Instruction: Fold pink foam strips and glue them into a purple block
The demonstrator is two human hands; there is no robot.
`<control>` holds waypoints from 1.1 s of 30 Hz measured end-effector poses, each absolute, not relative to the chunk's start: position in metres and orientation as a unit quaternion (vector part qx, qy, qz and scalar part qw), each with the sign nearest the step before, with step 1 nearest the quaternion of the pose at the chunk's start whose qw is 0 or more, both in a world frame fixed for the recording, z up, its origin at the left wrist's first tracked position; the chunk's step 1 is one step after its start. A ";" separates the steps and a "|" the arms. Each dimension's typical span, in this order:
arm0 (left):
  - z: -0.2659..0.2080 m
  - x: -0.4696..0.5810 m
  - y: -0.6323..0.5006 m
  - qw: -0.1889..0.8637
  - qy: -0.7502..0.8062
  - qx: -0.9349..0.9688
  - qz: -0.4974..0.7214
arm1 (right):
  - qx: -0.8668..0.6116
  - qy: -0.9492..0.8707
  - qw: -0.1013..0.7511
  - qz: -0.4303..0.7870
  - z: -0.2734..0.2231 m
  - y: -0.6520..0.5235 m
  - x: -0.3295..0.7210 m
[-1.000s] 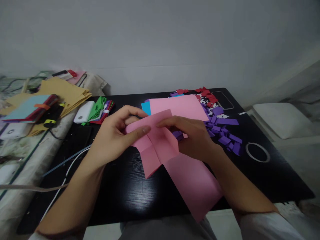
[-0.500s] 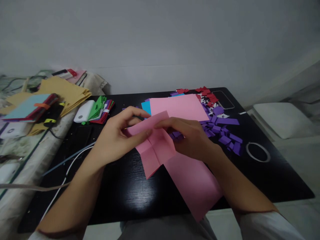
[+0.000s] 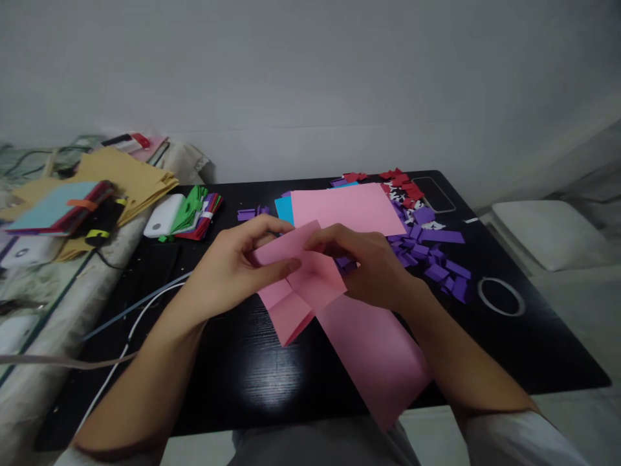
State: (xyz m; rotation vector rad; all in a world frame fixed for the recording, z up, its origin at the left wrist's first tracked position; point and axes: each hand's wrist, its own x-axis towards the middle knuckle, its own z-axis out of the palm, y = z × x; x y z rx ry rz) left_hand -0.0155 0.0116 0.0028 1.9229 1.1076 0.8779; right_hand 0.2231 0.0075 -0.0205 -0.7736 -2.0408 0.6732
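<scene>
A creased sheet of pink paper (image 3: 301, 285) is held up over the black table between both hands, its upper part folded and its lower corner hanging down. My left hand (image 3: 242, 262) grips its left side, thumb on the near face and fingers behind. At the upper right edge, my right hand (image 3: 371, 262) pinches the paper between thumb and fingers; some fingertips are hidden. Below the right wrist lies a flat pink sheet (image 3: 371, 353), reaching over the table's front edge. Behind the hands rests another pink sheet (image 3: 347, 207) on top of a blue sheet (image 3: 284, 208).
Folded purple paper pieces (image 3: 439, 262) and red scraps (image 3: 405, 184) cover the right back of the black table (image 3: 514, 362). Bundled coloured strips (image 3: 201, 213) lie beside a white device (image 3: 163, 215). A white cable (image 3: 129, 340) runs along the left. A white ring (image 3: 501, 296) is at right.
The fingers of both hands have shifted slightly on the creased pink paper, which has tilted and opened a little at its right side. The other sheets stay put.
</scene>
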 end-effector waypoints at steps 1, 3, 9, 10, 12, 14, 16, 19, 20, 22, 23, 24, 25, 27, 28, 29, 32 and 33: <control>0.002 -0.016 0.012 0.374 0.428 0.750 0.338 | -0.302 -0.814 0.418 0.268 -0.021 0.008 0.223; 0.001 -0.016 0.013 0.382 0.417 0.755 0.332 | -0.288 -0.818 0.422 0.264 -0.022 0.007 0.222; -0.001 -0.017 0.014 0.388 0.400 0.762 0.329 | -0.285 -0.826 0.411 0.259 -0.021 0.007 0.222; -0.001 -0.017 0.014 0.383 0.400 0.765 0.328 | -0.281 -0.827 0.413 0.257 -0.022 0.007 0.222; -0.001 -0.017 0.013 0.368 0.408 0.772 0.319 | -0.279 -0.829 0.416 0.249 -0.024 0.007 0.221; 0.000 -0.017 0.012 0.351 0.419 0.781 0.301 | -0.284 -0.832 0.412 0.238 -0.025 0.006 0.220; 0.001 -0.016 0.012 0.345 0.427 0.787 0.283 | -0.287 -0.838 0.404 0.227 -0.027 0.004 0.220; 0.001 -0.015 0.011 0.341 0.436 0.788 0.271 | -0.286 -0.846 0.393 0.220 -0.026 0.003 0.218; 0.001 -0.015 0.011 0.338 0.439 0.788 0.269 | -0.283 -0.847 0.391 0.221 -0.026 0.003 0.218; 0.000 -0.015 0.011 0.336 0.442 0.787 0.271 | -0.277 -0.850 0.387 0.225 -0.024 0.004 0.218; -0.001 -0.015 0.011 0.337 0.440 0.786 0.274 | -0.275 -0.851 0.385 0.228 -0.024 0.005 0.218; -0.002 -0.015 0.011 0.338 0.438 0.785 0.278 | -0.274 -0.851 0.384 0.232 -0.023 0.005 0.218; -0.003 -0.016 0.011 0.339 0.436 0.784 0.283 | -0.273 -0.849 0.385 0.237 -0.023 0.006 0.218; -0.004 -0.016 0.012 0.340 0.433 0.783 0.288 | -0.271 -0.843 0.392 0.249 -0.023 0.007 0.218; -0.004 -0.016 0.012 0.340 0.433 0.783 0.289 | -0.271 -0.840 0.396 0.254 -0.023 0.007 0.218; -0.003 -0.016 0.012 0.339 0.435 0.783 0.287 | -0.269 -0.837 0.401 0.258 -0.024 0.007 0.218; -0.001 -0.014 0.012 0.335 0.438 0.784 0.285 | -0.269 -0.835 0.406 0.257 -0.024 0.006 0.218; -0.001 -0.013 0.012 0.336 0.436 0.783 0.288 | -0.270 -0.836 0.405 0.253 -0.024 0.005 0.218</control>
